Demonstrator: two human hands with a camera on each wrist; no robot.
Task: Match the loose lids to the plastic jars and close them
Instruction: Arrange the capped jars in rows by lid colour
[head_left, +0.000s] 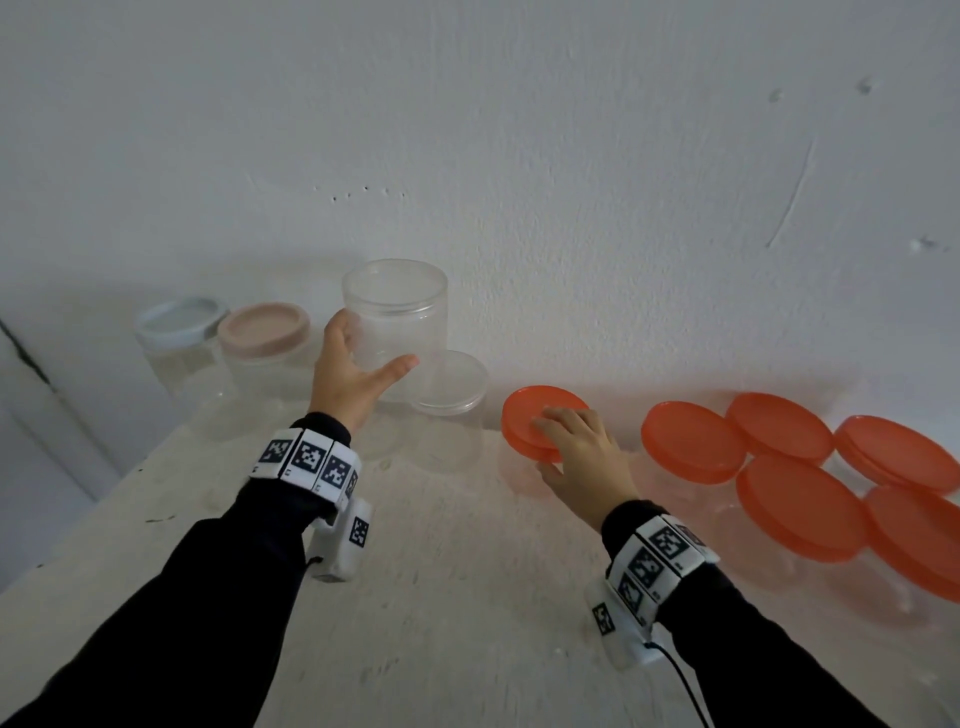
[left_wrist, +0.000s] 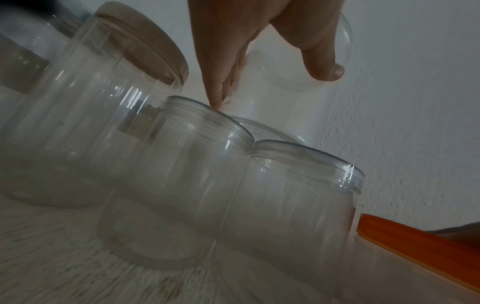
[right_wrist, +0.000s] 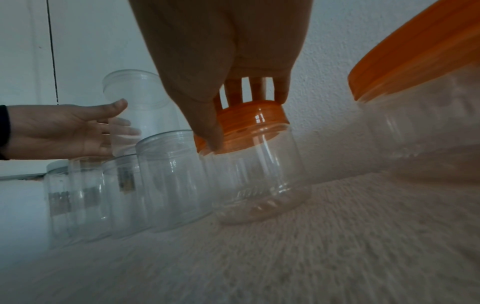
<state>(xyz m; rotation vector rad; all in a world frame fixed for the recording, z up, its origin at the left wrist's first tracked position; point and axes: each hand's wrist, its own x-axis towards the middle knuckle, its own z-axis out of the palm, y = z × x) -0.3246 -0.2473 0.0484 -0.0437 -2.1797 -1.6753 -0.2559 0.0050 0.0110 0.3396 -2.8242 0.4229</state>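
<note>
My left hand is spread beside a lidless clear jar that stands higher than the jars around it. The thumb is in front and the straight fingers are at its left side. I cannot tell whether they touch it. Below it stand two open clear jars with threaded rims. My right hand grips an orange lid. This orange lid sits on top of a clear jar, with the thumb on its near rim and the fingers over the far edge.
A pink-lidded jar and a pale-blue-lidded jar stand at the back left against the wall. Several orange-lidded jars crowd the right side. The white tabletop stretches in front, and its left edge drops off.
</note>
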